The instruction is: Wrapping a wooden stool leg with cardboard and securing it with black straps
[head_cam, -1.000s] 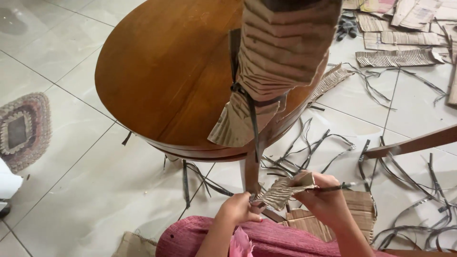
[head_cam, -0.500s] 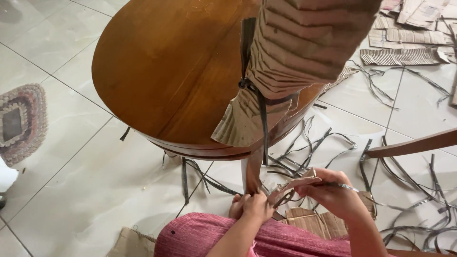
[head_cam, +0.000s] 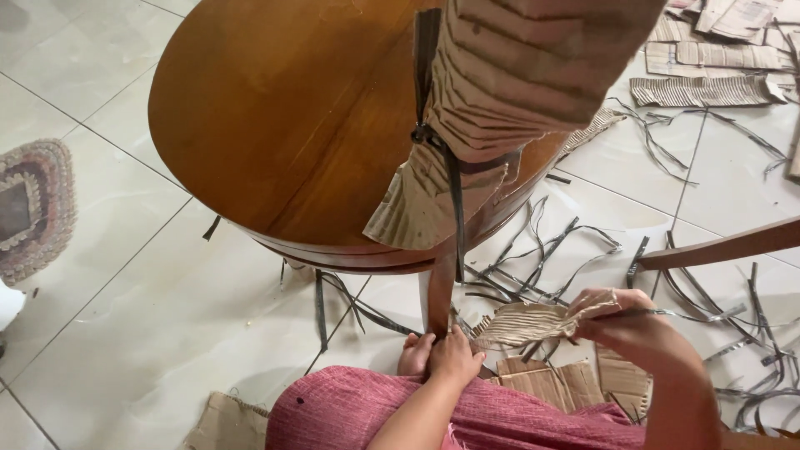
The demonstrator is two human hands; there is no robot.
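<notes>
While the left hand has dropped to the table leg, fingers curled on it | right hand fingers clamped on corrugated cardboard strip, now pulled rightward | wrapping the leg looks underway

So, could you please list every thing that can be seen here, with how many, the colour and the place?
round wooden table: one, brown, upper middle
corrugated cardboard wrap: one, tan, tied around an upright table leg at top, bound by a dark strap
cardboard piece: one, tan, in the right hand
dark strips: many, grey-black, scattered on the floor at right
cardboard sheets: several, tan, top right floor
flat cardboard: a few, brown, near the lap
rug: one, multicoloured, left edge
tiled floor: white
red cloth: on the lap, bottom
left hand: beside the table leg base
right hand: grip on the cardboard piece
</notes>
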